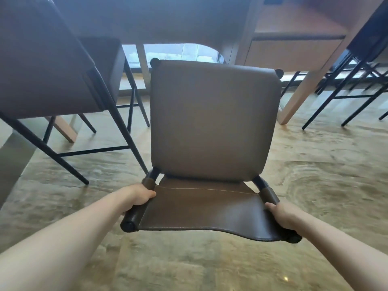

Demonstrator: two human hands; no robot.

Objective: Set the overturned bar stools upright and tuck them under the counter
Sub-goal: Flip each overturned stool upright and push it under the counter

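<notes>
Bar stool (214, 122), brown leather, black metal frame: upright on the marble floor (315, 185), centre, seat facing the tabletop (189, 22) overhead. Left hand (139, 197) and right hand (282, 215): each wrapped around 1 end of the backrest (201, 211). Second stool (46, 66): left, upright, near. Further stool legs (344, 89): right, well apart.

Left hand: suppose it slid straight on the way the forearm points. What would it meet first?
The left hand already grips the stool's backrest post. Straight on, it would probably meet the seat cushion first, though depth is unclear.
</notes>
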